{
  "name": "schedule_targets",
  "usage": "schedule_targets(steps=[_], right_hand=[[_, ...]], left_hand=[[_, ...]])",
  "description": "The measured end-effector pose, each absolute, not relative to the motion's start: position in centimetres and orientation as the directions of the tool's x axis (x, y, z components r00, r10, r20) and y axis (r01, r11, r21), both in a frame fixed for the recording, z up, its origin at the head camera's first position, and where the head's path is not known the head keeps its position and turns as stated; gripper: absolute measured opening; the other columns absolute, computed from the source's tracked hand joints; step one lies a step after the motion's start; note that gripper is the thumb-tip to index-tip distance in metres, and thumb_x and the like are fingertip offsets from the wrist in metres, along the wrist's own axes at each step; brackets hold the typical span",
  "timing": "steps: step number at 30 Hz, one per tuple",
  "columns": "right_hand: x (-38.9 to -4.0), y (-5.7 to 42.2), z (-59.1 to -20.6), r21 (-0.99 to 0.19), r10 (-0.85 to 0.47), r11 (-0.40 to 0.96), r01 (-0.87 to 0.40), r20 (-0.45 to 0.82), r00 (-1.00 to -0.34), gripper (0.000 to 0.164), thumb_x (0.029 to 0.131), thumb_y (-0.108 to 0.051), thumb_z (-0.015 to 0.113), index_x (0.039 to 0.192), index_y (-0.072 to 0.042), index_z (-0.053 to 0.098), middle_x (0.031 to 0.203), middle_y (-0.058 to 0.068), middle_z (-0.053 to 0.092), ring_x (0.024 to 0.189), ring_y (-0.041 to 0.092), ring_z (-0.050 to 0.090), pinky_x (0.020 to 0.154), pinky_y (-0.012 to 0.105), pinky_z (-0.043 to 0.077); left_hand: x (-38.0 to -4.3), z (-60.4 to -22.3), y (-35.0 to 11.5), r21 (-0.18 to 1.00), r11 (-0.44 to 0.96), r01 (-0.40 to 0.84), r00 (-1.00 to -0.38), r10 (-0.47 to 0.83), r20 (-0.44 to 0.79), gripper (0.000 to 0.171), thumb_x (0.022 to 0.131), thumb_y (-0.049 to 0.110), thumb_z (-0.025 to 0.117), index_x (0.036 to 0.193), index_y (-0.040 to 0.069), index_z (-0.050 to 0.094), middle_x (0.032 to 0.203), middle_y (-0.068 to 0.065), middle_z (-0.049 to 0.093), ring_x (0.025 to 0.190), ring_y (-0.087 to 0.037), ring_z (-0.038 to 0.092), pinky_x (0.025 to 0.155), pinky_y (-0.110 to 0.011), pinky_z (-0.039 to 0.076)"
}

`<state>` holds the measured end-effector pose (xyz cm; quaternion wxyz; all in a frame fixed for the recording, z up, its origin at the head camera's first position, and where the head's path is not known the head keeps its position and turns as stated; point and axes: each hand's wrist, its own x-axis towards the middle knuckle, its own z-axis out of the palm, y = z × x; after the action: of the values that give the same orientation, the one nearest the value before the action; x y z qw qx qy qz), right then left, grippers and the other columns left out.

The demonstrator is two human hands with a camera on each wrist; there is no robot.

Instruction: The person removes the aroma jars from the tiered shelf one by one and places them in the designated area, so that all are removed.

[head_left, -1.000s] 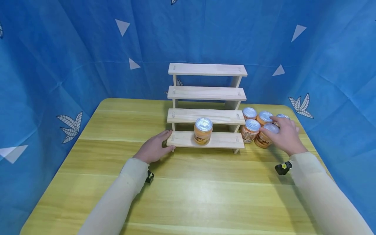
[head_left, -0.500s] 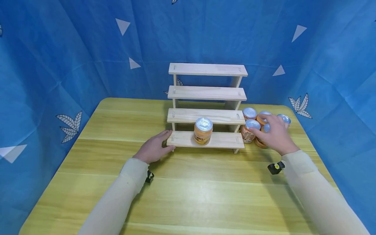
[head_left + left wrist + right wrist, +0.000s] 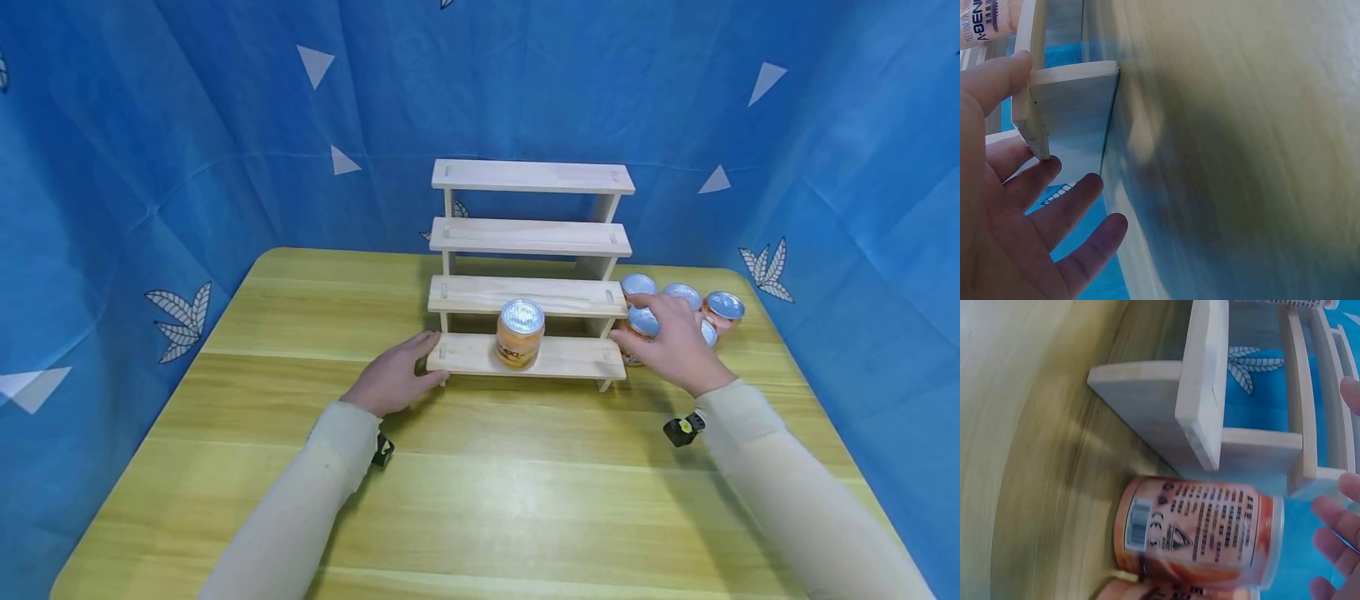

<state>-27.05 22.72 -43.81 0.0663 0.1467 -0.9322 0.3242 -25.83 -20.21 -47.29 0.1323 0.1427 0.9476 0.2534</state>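
A stepped wooden display rack (image 3: 528, 293) with pale shelves stands at the back of the table. At the left end of its lowest shelf, my left hand (image 3: 396, 375) holds the board between thumb and fingers; the left wrist view has the thumb on one edge and fingertips at the other. An orange jar (image 3: 517, 343) with a clear ribbed lid stands upright mid-shelf. My right hand (image 3: 671, 343) hovers over the jar (image 3: 1194, 531) nearest the rack's right side, fingers spread and away from its lid in the right wrist view. The hand partly hides that jar in the head view.
More orange jars crowd together right of the rack, among them a back jar (image 3: 639, 286) and a far-right jar (image 3: 723, 308). Blue curtain (image 3: 360, 108) hangs close behind the table (image 3: 480, 500) and at both sides.
My right hand has moved left across the group of jars, from the right-hand ones to the one beside the rack. The left hand and the jar on the shelf have stayed put.
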Motion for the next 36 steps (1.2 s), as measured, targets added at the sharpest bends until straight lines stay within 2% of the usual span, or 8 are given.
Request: schedule_targets(steps=[12,15,17,21,24,32,36], right_hand=[[-27.3,20.6,-43.9,-0.571,-0.294,0.725,-0.385,0.248,-0.923,0.066,0.091,-0.037,0.075,0.140,0.000,0.053,0.136,0.023,0.057,0.128,0.041,0.043,0.106,0.064,0.025],[-27.6,19.9,-43.8,-0.564,-0.314,0.720,-0.405,0.256,-0.914,0.067,0.091,-0.038,0.075,0.141,0.000,0.052,0.134,0.022,0.058,0.122,0.038,0.047,0.108,0.061,0.026],[-27.6,19.5,-43.6,-0.556,-0.323,0.726,-0.405,0.244,-0.914,0.069,0.092,-0.041,0.074,0.143,0.000,0.051,0.133,0.021,0.057,0.117,0.037,0.049,0.105,0.059,0.030],[-27.7,18.9,-43.4,-0.547,-0.326,0.740,-0.393,0.219,-0.920,0.070,0.093,-0.046,0.072,0.144,-0.003,0.050,0.136,0.020,0.056,0.121,0.039,0.047,0.098,0.060,0.035],[-27.7,18.6,-43.5,-0.557,-0.331,0.732,-0.392,0.212,-0.920,0.071,0.093,-0.046,0.071,0.145,-0.004,0.049,0.137,0.019,0.056,0.128,0.040,0.044,0.101,0.062,0.034],[-27.8,17.4,-43.6,-0.582,-0.372,0.693,-0.426,0.218,-0.902,0.070,0.089,-0.040,0.077,0.143,-0.003,0.051,0.135,0.018,0.057,0.129,0.038,0.042,0.107,0.061,0.028],[-27.9,16.5,-43.6,-0.583,-0.384,0.681,-0.442,0.229,-0.894,0.071,0.087,-0.040,0.079,0.143,-0.003,0.053,0.134,0.017,0.059,0.127,0.035,0.044,0.104,0.058,0.031]], left_hand=[[-25.6,-47.2,-20.3,0.512,0.832,0.212,-0.919,0.348,-0.186,0.081,0.097,0.055,0.060,0.162,0.021,0.025,0.166,-0.007,0.023,0.149,-0.034,0.028,0.117,-0.053,0.030],[-25.6,-47.2,-20.4,0.515,0.832,0.207,-0.919,0.346,-0.188,0.081,0.097,0.055,0.060,0.162,0.022,0.025,0.166,-0.006,0.023,0.149,-0.034,0.028,0.117,-0.053,0.030],[-25.6,-47.2,-20.3,0.514,0.832,0.207,-0.920,0.344,-0.187,0.081,0.097,0.055,0.060,0.162,0.022,0.024,0.166,-0.006,0.023,0.149,-0.034,0.028,0.117,-0.053,0.030],[-25.6,-47.1,-20.2,0.510,0.834,0.208,-0.923,0.340,-0.179,0.080,0.097,0.055,0.060,0.162,0.022,0.025,0.166,-0.005,0.023,0.149,-0.033,0.029,0.117,-0.052,0.031],[-25.7,-47.2,-20.1,0.509,0.834,0.212,-0.924,0.341,-0.173,0.080,0.097,0.054,0.060,0.161,0.022,0.025,0.166,-0.006,0.024,0.149,-0.033,0.029,0.117,-0.052,0.031],[-25.7,-47.2,-20.1,0.506,0.833,0.223,-0.924,0.347,-0.163,0.080,0.098,0.054,0.060,0.162,0.020,0.026,0.166,-0.007,0.024,0.149,-0.034,0.029,0.118,-0.052,0.030],[-25.7,-47.2,-20.1,0.500,0.837,0.224,-0.924,0.345,-0.164,0.081,0.098,0.054,0.060,0.162,0.019,0.025,0.166,-0.008,0.024,0.149,-0.034,0.029,0.118,-0.052,0.030]])
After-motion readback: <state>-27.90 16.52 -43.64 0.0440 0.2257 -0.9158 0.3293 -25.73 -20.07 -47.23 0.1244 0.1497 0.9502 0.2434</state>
